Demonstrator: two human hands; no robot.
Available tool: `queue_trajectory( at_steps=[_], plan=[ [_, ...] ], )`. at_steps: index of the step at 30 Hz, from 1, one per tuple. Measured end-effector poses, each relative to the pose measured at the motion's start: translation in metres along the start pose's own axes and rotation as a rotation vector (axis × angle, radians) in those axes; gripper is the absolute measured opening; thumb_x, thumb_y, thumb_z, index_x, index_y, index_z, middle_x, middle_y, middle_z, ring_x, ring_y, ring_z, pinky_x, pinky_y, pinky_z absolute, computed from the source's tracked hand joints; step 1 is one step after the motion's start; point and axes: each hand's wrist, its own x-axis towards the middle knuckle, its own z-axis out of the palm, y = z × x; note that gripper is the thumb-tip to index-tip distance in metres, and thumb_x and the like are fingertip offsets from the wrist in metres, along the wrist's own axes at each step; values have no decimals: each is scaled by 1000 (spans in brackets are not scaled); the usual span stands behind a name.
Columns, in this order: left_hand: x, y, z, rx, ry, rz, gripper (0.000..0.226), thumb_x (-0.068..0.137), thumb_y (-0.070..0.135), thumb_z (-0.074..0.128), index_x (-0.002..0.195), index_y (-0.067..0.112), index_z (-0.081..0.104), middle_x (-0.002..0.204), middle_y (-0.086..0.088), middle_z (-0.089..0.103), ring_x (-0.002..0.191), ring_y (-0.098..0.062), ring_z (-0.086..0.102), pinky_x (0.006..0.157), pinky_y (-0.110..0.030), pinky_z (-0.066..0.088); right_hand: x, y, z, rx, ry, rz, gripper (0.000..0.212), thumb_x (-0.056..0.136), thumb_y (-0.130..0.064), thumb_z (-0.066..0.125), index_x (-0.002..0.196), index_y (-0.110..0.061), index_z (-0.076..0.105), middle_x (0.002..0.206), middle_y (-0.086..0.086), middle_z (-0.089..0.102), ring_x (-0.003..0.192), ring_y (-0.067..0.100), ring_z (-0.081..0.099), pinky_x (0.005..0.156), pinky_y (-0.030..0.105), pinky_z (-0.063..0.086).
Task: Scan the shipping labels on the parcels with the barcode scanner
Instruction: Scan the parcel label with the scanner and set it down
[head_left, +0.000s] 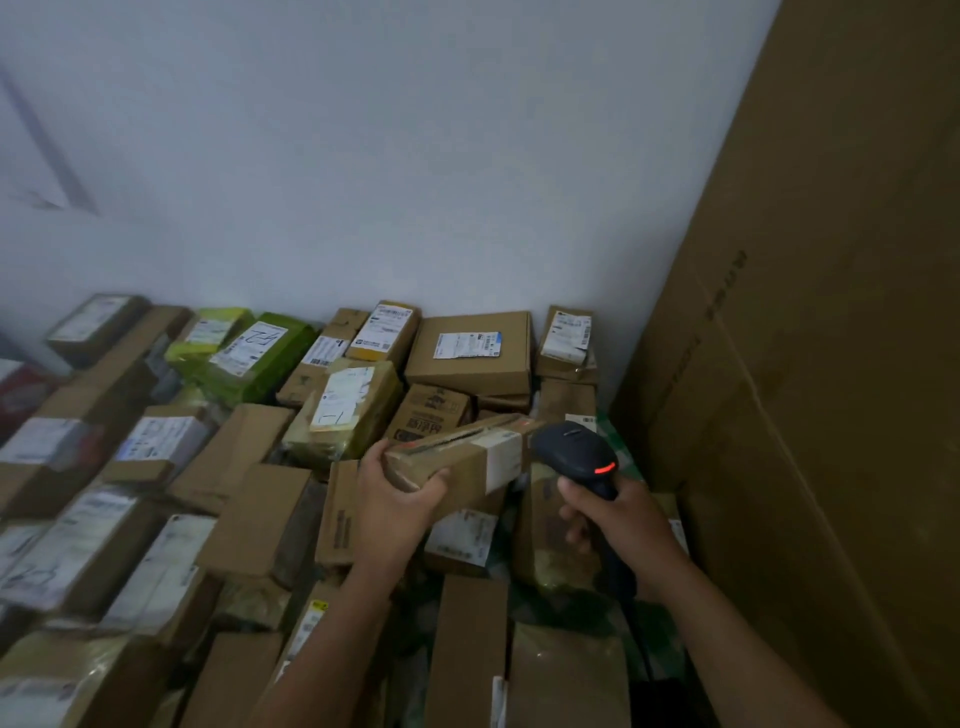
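My left hand (392, 506) grips the near end of a long, narrow brown cardboard parcel (462, 457), lifted above the pile and tilted. A white label (503, 457) wraps its right end. My right hand (621, 519) holds a black barcode scanner (576, 452) by its handle; a red light glows on the scanner's back. The scanner's head sits right beside the parcel's labelled end. A dark cable runs down from the handle.
Many cardboard parcels (470, 351) with white labels cover the floor up to the white wall (389, 156). Green bagged parcels (254, 356) lie at the back left. A tall brown carton (831, 364) stands at the right.
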Motion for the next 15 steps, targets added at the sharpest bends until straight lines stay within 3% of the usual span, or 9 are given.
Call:
queue_trajectory(
  at_steps=[4, 9, 15],
  plan=[
    [-11, 13, -15, -107, 97, -20, 81, 84, 44, 72, 150, 22, 31, 147, -3, 41, 132, -24, 43, 105, -43, 43, -7, -14, -6, -14, -18, -46, 22, 90, -27, 66, 85, -6, 66, 75, 11, 69, 50, 16, 60, 49, 27, 48],
    [-5, 15, -31, -254, 109, -90, 88, 84, 56, 67, 153, 22, 25, 147, -7, 43, 125, -28, 51, 101, -51, 48, -21, -25, -17, -110, -83, -111, 25, 92, -28, 64, 77, -8, 62, 53, -2, 62, 42, 11, 54, 46, 25, 45],
    [-20, 17, -48, -114, 32, 108, 99, 70, 52, 80, 150, 24, 29, 148, -3, 42, 131, -23, 46, 104, -50, 47, -31, -38, -33, -191, -142, -157, 27, 91, -30, 65, 79, -7, 63, 54, 2, 63, 45, 18, 56, 49, 31, 47]
  ],
)
